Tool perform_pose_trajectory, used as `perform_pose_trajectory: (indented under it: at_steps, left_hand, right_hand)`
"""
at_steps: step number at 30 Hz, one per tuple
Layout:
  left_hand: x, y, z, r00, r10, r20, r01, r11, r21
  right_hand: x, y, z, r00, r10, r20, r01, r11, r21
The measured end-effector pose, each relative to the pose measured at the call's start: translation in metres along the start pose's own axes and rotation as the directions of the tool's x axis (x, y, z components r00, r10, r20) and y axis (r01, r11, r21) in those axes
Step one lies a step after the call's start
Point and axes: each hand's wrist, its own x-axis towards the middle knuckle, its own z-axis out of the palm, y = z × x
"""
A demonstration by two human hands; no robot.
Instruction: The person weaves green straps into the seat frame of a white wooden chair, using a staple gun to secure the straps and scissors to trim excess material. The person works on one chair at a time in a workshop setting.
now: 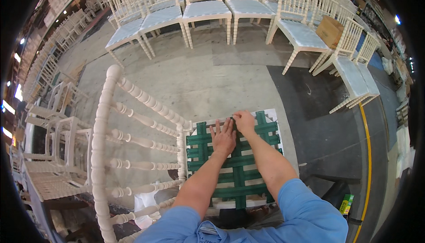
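The left grip (223, 139) lies flat and open, palm down, on the green webbing (239, 172) woven across the white chair's seat frame (274, 115). The right grip (244, 121) pinches a strap at the far seat edge. Beyond stand rows of white chairs (208, 8).

Counted: two bare hands, left hand (223, 139) and right hand (244, 121), both on one white spindle-back chair (142, 143) with woven green webbing (239, 177), four straps running away from the person crossed by about six. Seen beyond: a curved row of roughly ten white chairs (207, 9) with pale seats, one cardboard box (330, 31), one yellow floor line (368, 163). More chairs stacked at left, too blurred to number.
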Motion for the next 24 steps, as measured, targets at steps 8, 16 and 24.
perform_pose_trajectory:
  at_steps: [8,16,24]
  left_hand:
    - [-0.007,-0.016,0.004,1.000,-0.031,-0.003,0.031,0.999,0.019]
    - [-0.008,-0.005,-0.010,0.998,-0.029,0.050,0.028,1.000,0.014]
    - [-0.004,0.002,-0.030,0.986,-0.058,0.157,0.052,0.998,0.040]
  right_hand:
    - [-0.133,0.109,-0.233,0.943,0.158,-0.293,-0.107,0.977,0.183]
    - [-0.519,0.210,-0.387,0.544,0.519,-0.660,-0.836,0.397,-0.378]
    - [-0.546,0.226,-0.376,0.385,0.787,-0.483,-0.912,0.403,-0.071]
